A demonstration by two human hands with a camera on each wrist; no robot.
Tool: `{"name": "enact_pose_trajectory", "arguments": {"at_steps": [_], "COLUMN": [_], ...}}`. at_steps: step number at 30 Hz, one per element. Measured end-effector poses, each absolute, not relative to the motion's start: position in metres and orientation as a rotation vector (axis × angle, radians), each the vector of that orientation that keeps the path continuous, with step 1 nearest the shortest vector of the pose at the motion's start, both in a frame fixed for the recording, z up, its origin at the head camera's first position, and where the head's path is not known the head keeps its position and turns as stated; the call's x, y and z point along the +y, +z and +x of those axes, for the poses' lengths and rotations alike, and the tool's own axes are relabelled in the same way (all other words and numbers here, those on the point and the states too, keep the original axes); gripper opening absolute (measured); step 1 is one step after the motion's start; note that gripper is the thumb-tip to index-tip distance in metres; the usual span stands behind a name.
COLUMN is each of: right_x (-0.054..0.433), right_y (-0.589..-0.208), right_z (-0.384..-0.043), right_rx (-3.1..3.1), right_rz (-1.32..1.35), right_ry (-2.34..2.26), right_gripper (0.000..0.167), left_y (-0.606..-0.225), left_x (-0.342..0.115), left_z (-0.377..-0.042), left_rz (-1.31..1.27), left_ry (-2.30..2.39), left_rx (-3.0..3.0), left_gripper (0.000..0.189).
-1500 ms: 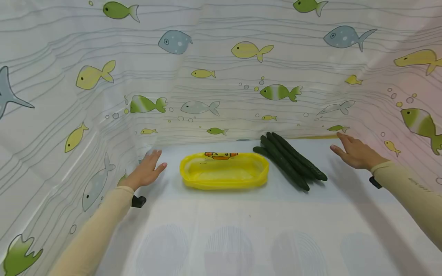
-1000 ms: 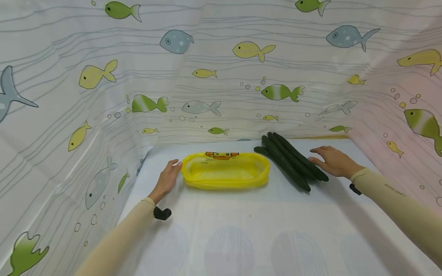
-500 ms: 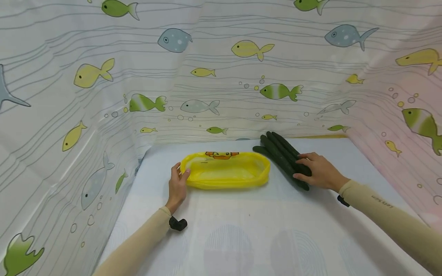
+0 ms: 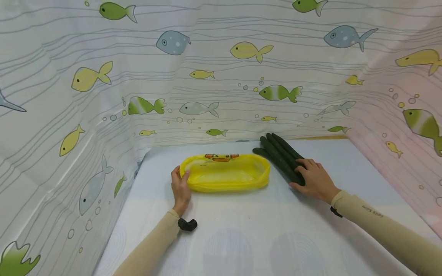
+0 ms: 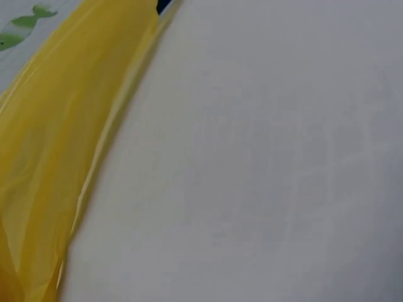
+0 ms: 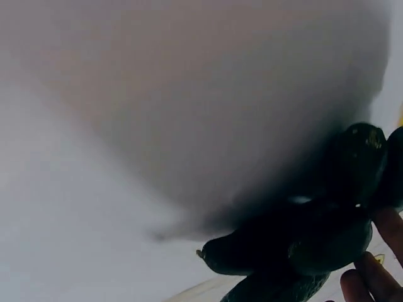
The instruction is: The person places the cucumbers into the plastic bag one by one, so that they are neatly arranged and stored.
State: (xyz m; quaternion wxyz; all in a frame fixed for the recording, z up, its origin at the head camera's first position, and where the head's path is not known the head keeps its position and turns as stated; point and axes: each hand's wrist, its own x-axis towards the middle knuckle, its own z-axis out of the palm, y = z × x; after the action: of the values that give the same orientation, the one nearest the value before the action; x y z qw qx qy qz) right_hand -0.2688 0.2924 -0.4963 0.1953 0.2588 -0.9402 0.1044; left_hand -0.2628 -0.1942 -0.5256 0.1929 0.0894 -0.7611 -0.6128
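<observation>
A thin yellow plastic bag (image 4: 226, 186) stands with its wide mouth upward and a duck-like print on its back rim. My left hand (image 4: 181, 190) grips the bag's left end, thumb over the rim and fingers on the outer side. In the left wrist view the bag's side (image 5: 69, 126) is creased and see-through; the hand is out of that view. Several dark green cucumbers (image 4: 276, 152) lie slantwise in a bundle right of the bag. My right hand (image 4: 317, 182) grips their near end from above. The right wrist view shows cucumber ends (image 6: 330, 242) beside my fingers (image 6: 378, 277).
A white cloth (image 4: 228, 230) with pale round patterns covers the table. Fish-printed sheeting (image 4: 214, 88) rises at the back and on both sides. A dark wrist camera (image 4: 187, 224) sits below my left hand.
Both hands have come inward. The left hand has taken hold of the bag's left end, and the right hand has come down onto the cucumbers and closed round their near end.
</observation>
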Motion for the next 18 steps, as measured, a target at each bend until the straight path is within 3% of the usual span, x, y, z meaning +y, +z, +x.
{"name": "enact_pose_trajectory", "arguments": {"at_steps": [12, 18], "right_x": [0.286, 0.287], "right_y": [-0.502, -0.501], "right_z": [-0.261, -0.261], "right_rx": [-2.501, -2.477], "right_rz": [0.718, 0.683], "right_ry": [0.293, 0.293], "right_gripper": [0.035, 0.037], "left_y": [-0.537, -0.538], "left_x": [-0.189, -0.188], "left_z": [-0.262, -0.263], "left_rz": [0.308, 0.277], "left_ry": [-1.804, -1.798], "left_rx": [-1.996, -2.006], "left_gripper": [0.061, 0.061]}}
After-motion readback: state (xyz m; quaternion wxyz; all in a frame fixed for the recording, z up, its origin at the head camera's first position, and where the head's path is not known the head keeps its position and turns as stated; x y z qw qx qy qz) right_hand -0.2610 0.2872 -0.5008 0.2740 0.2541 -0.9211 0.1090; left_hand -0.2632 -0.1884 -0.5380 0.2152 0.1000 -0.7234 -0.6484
